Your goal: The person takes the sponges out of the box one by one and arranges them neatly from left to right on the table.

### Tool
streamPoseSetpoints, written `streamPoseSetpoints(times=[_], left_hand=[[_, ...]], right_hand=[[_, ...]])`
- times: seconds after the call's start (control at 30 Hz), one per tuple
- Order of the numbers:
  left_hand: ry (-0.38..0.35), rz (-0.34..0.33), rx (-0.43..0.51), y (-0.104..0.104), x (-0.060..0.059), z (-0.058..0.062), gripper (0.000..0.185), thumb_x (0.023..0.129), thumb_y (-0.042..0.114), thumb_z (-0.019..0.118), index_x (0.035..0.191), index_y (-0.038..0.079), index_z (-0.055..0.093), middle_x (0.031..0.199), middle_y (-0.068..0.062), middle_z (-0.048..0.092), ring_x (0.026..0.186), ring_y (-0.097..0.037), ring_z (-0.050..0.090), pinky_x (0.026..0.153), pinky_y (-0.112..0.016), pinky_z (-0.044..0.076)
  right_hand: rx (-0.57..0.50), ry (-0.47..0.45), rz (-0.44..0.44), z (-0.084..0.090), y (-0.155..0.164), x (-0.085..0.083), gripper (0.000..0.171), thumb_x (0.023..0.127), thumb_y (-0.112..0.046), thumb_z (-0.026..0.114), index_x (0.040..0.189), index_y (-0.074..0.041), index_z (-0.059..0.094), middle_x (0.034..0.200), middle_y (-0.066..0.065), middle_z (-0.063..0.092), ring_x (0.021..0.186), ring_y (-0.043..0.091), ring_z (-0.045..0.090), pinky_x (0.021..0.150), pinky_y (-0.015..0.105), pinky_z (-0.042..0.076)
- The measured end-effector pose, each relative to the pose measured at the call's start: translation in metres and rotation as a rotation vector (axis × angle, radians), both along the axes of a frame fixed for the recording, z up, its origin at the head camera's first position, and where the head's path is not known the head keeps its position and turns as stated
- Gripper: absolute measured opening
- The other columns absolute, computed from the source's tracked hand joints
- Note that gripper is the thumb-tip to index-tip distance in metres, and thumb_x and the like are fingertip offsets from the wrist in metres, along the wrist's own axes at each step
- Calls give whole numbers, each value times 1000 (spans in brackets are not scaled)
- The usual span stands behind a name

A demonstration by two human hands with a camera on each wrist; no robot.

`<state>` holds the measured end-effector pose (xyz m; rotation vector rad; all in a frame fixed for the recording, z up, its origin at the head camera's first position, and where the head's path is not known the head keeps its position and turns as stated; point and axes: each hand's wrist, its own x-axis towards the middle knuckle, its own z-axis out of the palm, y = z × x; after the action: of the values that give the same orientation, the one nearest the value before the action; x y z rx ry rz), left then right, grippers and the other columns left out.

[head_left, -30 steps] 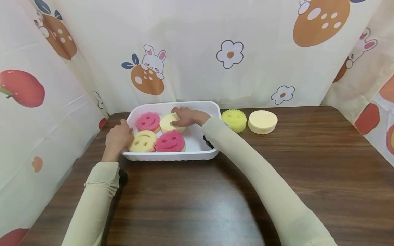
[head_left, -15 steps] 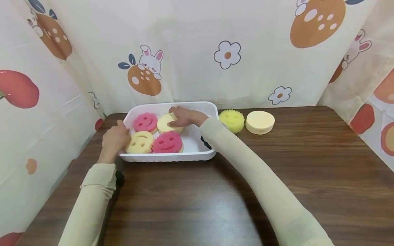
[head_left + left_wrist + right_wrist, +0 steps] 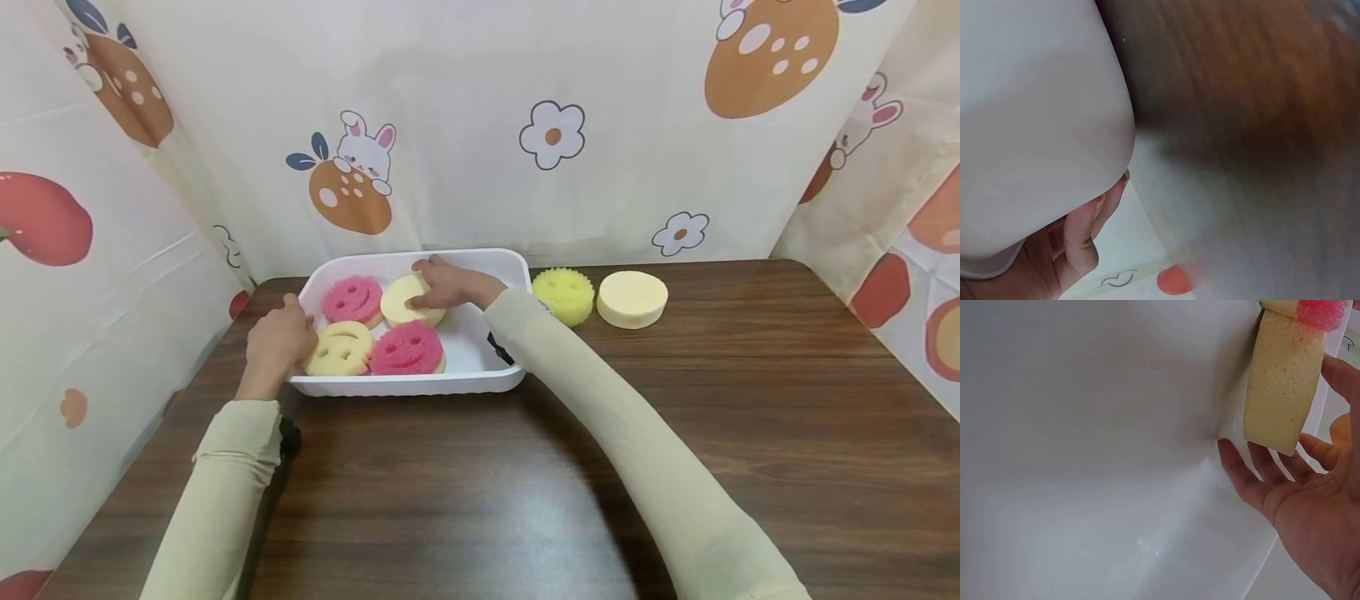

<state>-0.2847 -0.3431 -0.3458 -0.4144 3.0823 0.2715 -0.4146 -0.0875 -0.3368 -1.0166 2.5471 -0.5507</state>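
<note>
A white tray (image 3: 408,384) stands toward the back of the table. My left hand (image 3: 279,340) grips its left rim; in the left wrist view the fingers (image 3: 1080,234) curl against the tray's outer wall. My right hand (image 3: 452,283) reaches into the tray and holds a round cream sponge (image 3: 400,302) at its right edge, thumb and fingers spread around it. In the right wrist view that sponge (image 3: 1285,387) shows its thick side. Beside it lie a pink smiley sponge (image 3: 352,298), a cream smiley sponge (image 3: 341,350) and a second pink smiley sponge (image 3: 408,348).
Right of the tray, a yellow smiley sponge (image 3: 564,296) with a scalloped edge and a plain cream round sponge (image 3: 632,299) lie on the dark wooden table (image 3: 480,492). Printed curtains (image 3: 465,183) close off the back and sides.
The whole scene has shifted slightly left in the head view. Both hands keep their places on the tray and the cream sponge.
</note>
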Motion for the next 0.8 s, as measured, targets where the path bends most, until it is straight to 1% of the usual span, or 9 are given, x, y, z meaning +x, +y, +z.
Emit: streamPoseSetpoints(times=[0.17, 0.4, 0.6, 0.8], left_hand=[[-3, -1, 3, 0, 0, 0, 52, 104, 25, 37, 135, -16, 30, 100, -36, 58, 87, -46, 60, 79, -62, 50], [11, -13, -3, -1, 0, 0, 52, 104, 25, 38, 133, -18, 31, 101, -38, 58, 91, -51, 60, 79, -63, 49], [17, -14, -2, -1, 0, 0, 52, 104, 25, 38, 133, -18, 32, 100, -38, 58, 91, -51, 61, 78, -63, 50], [12, -8, -5, 1, 1, 1, 51, 104, 24, 38, 133, -17, 31, 101, -37, 58, 92, -51, 61, 79, -63, 50]], right_hand=[[-27, 8, -3, 2, 0, 1, 79, 94, -41, 62, 155, -6, 25, 153, 20, 31, 136, 26, 41, 120, 38, 32], [-43, 16, -11, 3, 1, 2, 77, 95, -39, 61, 155, -5, 26, 153, 20, 32, 137, 26, 41, 120, 38, 31], [-41, 37, -5, 3, 1, 0, 75, 96, -39, 60, 154, -4, 29, 152, 20, 35, 135, 26, 43, 119, 38, 33], [-48, 59, 15, 2, 2, -3, 68, 98, -37, 57, 153, -5, 32, 148, 19, 40, 133, 26, 43, 117, 36, 34]])
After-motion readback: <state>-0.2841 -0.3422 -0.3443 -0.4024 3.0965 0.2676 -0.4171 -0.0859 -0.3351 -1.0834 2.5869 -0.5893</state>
